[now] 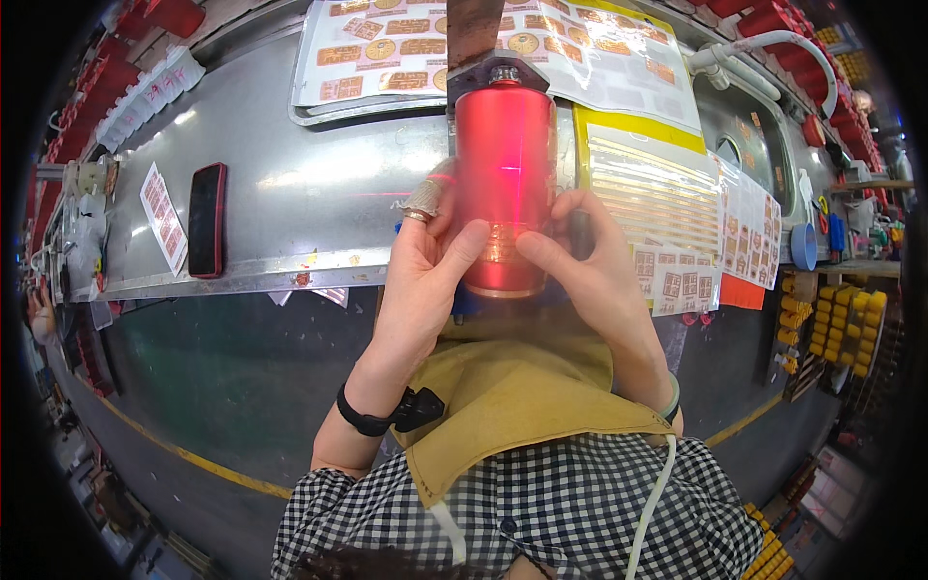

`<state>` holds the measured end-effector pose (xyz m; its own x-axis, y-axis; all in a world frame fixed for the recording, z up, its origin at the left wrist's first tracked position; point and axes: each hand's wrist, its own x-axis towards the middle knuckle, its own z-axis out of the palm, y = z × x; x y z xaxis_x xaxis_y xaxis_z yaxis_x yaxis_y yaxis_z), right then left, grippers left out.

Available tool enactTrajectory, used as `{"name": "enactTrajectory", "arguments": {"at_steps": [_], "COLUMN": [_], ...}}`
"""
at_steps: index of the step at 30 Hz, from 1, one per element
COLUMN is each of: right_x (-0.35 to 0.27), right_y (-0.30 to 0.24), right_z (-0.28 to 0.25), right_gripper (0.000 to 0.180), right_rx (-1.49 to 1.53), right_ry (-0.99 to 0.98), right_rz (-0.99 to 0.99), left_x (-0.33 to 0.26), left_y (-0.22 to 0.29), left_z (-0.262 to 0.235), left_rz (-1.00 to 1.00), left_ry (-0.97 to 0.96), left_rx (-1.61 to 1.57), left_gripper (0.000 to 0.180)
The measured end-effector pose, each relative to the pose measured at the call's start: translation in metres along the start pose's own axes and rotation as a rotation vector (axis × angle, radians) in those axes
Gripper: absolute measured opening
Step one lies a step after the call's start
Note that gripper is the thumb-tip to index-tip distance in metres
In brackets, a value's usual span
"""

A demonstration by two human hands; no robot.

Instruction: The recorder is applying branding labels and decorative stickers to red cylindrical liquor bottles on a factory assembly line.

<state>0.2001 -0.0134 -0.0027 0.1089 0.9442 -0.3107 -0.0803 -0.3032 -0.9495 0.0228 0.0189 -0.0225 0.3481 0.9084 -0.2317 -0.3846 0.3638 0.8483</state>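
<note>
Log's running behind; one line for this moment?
left hand: thumb on red cylinder; right hand: same; gold label: between thumbs

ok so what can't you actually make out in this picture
- Red canister, head view: its far side is turned away from the camera.
- Left hand, head view: some fingertips are hidden by the canister.
- Gold label on the canister, head view: its fine detail is too small to tell.
- Gold-patterned sheet at upper left, head view: its far end is cut off by the top edge.
</note>
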Motion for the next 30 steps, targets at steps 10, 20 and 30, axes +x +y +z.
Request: {"name": "enactTrajectory", "arguments": {"at_steps": [10, 20, 30], "right_x": [0.001, -0.002, -0.007], "right_y": [0.004, -0.001, -0.047], "right_z": [-0.002, -0.004, -0.023], "right_gripper": [0.038, 0.037, 0.046], "right_rx": [-0.027, 0.011, -0.592], "right_ry": [0.001, -0.023, -0.124], "right_rz": [-0.009, 0.013, -0.544], "left_x": [0.0, -0.004, -0.025], "left_y": [0.001, -0.023, -0.046], "left_z": [-0.003, -0.012, -0.023], "left_rz": [0.03, 0.146, 0.731], "left_ry": [-0.038, -0.005, 0.08], "left_rx": [-0.029, 0.007, 0.98], "left_gripper": [0.068, 0.069, 0.075]}}
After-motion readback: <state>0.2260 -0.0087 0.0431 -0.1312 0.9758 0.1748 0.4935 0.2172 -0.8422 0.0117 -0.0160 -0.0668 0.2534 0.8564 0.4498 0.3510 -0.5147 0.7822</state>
